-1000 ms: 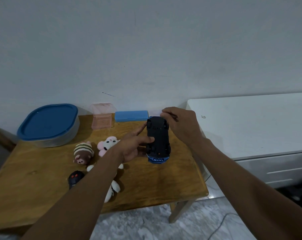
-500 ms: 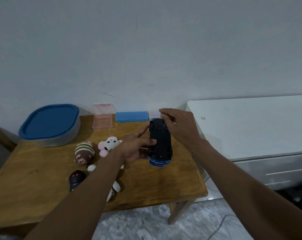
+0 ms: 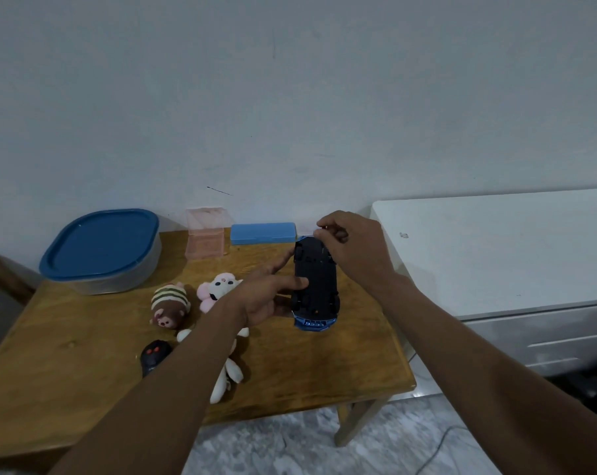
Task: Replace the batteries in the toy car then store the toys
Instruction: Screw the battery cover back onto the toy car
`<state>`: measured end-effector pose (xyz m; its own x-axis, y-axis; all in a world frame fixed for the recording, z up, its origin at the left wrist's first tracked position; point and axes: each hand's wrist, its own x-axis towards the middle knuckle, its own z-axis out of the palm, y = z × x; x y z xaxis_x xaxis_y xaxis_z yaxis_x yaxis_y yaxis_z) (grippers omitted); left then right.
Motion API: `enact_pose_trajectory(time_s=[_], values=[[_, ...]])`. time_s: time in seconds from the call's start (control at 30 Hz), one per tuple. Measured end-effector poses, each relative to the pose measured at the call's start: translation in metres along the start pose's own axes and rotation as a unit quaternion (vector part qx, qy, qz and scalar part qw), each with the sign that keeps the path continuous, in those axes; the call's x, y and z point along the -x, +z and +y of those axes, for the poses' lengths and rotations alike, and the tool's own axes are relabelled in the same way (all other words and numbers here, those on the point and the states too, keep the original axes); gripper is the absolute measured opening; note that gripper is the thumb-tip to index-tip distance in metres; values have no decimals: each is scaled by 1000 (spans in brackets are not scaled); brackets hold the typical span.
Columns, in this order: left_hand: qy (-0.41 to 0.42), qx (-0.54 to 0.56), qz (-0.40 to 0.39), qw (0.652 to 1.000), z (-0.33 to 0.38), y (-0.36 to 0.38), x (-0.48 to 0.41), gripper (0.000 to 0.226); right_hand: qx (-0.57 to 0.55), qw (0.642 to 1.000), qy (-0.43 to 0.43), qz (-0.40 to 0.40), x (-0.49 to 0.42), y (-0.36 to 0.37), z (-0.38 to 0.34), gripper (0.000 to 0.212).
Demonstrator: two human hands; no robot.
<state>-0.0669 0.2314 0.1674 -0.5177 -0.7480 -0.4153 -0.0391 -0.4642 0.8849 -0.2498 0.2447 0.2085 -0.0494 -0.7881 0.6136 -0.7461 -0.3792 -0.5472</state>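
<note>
Nearest the wearer, the blue bumper end of the toy car (image 3: 315,286) is pointing back toward the body, and the car is lying belly-up, its black underside facing the camera and its long axis running straight away toward the wall. It is being held just above the counter (image 3: 84,354), not resting on it. The left hand (image 3: 266,299) is coming in from the car's left and gripping it around the middle, thumb lying across the underside and fingers wrapping beneath. Past the car's midpoint, the right hand (image 3: 355,248) is reaching in from the car's right and hovering over its far end, fingers curled and thumb and forefinger drawn together. Whether they are pinching the car's edge, a small part or nothing cannot be told. The battery hatch is probably sitting on that exposed underside, so the next move is likely turning on the right hand, which is nearer the far end, while the left is serving as the steadying hold. Left of the car, a black remote (image 3: 153,358) and soft toys are lying on the counter, and just beyond the car's far end a blue case (image 3: 262,233) is sitting against the wall.
</note>
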Motion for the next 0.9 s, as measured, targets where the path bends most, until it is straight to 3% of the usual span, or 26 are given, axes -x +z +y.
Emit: enact_pose_trajectory(time_s=[0.17, 0.4, 0.57, 0.63, 0.77, 0.9], values=[[0, 7, -8, 1000, 4, 2, 0, 61, 0, 1000, -7, -12, 5, 0, -3, 21], [3, 1, -19, 1000, 3, 0, -3, 63, 29, 1000, -8, -5, 1, -5, -5, 6], [2, -1, -14, 1000, 2, -5, -5, 67, 16, 999, 1, -32, 5, -5, -3, 27], [0, -4, -16, 1000, 2, -5, -4, 69, 10, 999, 1, -30, 5, -4, -4, 26], [-3, -14, -20, 1000, 0, -4, -3, 68, -9, 998, 58, -36, 1, 0, -7, 10], [-15, -12, -22, 1000, -4, -9, -3, 73, 1, 993, 115, -36, 2, 2, -7, 21]])
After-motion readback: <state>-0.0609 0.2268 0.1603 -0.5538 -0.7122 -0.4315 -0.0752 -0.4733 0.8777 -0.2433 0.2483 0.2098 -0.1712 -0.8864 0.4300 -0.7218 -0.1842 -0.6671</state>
